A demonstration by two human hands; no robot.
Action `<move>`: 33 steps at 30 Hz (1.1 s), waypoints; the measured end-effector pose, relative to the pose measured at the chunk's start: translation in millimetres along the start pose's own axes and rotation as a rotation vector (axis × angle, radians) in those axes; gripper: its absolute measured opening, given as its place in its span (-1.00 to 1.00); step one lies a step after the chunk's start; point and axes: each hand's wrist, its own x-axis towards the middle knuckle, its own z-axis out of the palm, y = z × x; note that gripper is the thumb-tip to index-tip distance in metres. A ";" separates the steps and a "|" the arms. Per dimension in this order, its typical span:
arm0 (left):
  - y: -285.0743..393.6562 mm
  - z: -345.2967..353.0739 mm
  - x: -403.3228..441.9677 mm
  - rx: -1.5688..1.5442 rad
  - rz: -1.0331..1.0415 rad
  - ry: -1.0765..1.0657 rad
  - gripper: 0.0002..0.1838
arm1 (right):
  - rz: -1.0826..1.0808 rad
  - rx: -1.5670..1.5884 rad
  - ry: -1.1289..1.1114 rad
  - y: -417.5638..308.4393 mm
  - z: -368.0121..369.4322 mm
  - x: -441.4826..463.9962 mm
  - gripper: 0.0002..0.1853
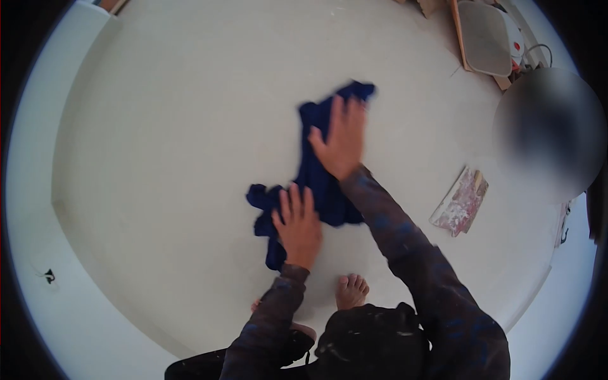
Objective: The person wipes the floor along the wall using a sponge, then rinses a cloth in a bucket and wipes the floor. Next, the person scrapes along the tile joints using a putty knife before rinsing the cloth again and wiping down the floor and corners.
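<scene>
A dark blue cloth [313,183], rumpled and long, lies spread over the pale floor [171,145]. My left hand [299,229] rests flat on its lower left part with the fingers spread. Farther forward, my right hand [344,138] presses on the upper part of the cloth, fingers stretched out and thumb apart. Neither hand is wrapped around the cloth. The cloth's lower left end is bunched into loose folds beside my left hand. Slight blur softens the cloth's far end and my right fingers.
To the right lies a flat piece [461,201] smeared with white and pinkish stain. A grey tub-like object [484,38] and wooden pieces stand at the upper right. A blurred round shape [550,133] covers the right edge. My bare foot [352,291] is near the cloth.
</scene>
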 end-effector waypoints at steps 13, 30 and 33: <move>-103.2 -3.9 -126.2 -0.080 -0.084 0.055 -0.36 | -0.195 0.418 -0.420 -126.2 4.5 -80.0 -0.19; -262.7 -85.7 121.0 -0.069 -0.258 0.661 -0.45 | 0.373 -0.067 -0.122 -21.5 -60.4 -77.1 -0.01; -282.3 -67.4 174.5 -0.067 -0.541 0.715 -0.47 | 0.259 -0.053 -0.127 -40.0 -19.6 -13.2 -0.02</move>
